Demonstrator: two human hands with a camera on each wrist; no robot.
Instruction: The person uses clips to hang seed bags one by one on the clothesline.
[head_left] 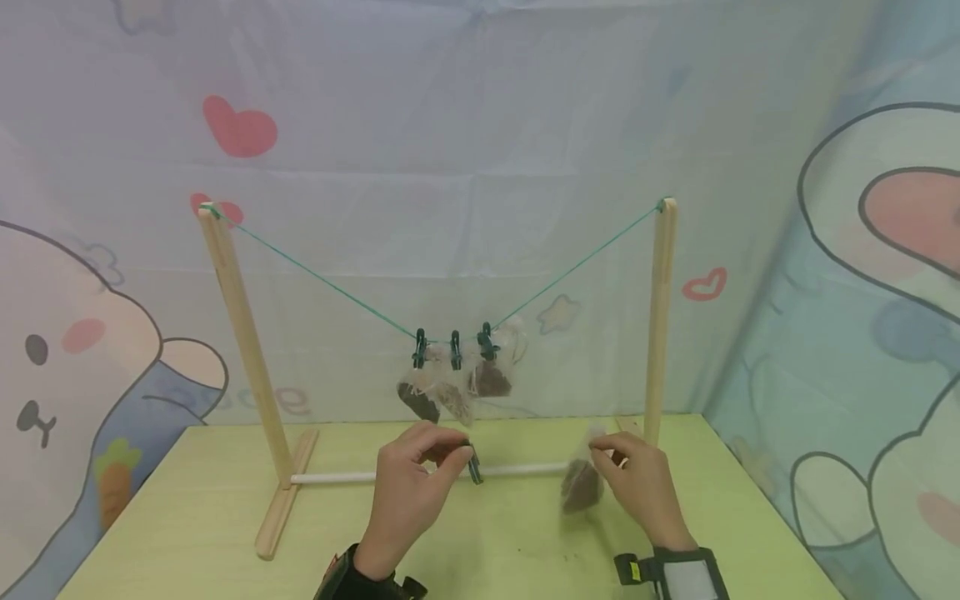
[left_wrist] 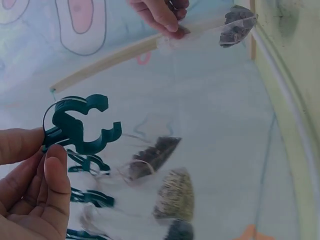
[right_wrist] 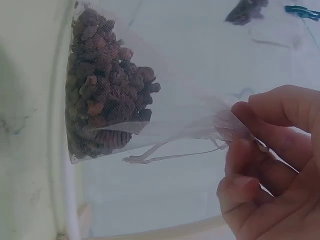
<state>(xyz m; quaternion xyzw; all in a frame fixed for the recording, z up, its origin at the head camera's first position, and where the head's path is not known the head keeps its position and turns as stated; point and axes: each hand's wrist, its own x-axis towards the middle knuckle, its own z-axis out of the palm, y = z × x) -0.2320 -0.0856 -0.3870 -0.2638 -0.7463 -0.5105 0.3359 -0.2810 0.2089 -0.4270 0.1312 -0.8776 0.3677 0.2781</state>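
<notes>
My left hand [head_left: 414,487] pinches a green plastic spring clip [left_wrist: 95,146] by its handle end between thumb and fingers; in the left wrist view the clip's curved jaws spread apart. My right hand [head_left: 647,485] pinches the gathered top of a sheer mesh drawstring pouch [right_wrist: 107,95], whose lower part bulges with dark brown lumpy bits. Its cord loop dangles by the fingers. Beyond both hands, three green clips [head_left: 455,350] sit on a sagging green string [head_left: 330,287], with small filled pouches [head_left: 491,382] hanging below them, two dark and one paler.
Two wooden posts [head_left: 243,342] hold the string's ends, their feet joined by a white rod [head_left: 330,478] across the yellow-green tabletop [head_left: 187,517]. A cartoon-printed cloth [head_left: 360,125] hangs close behind and along the right side.
</notes>
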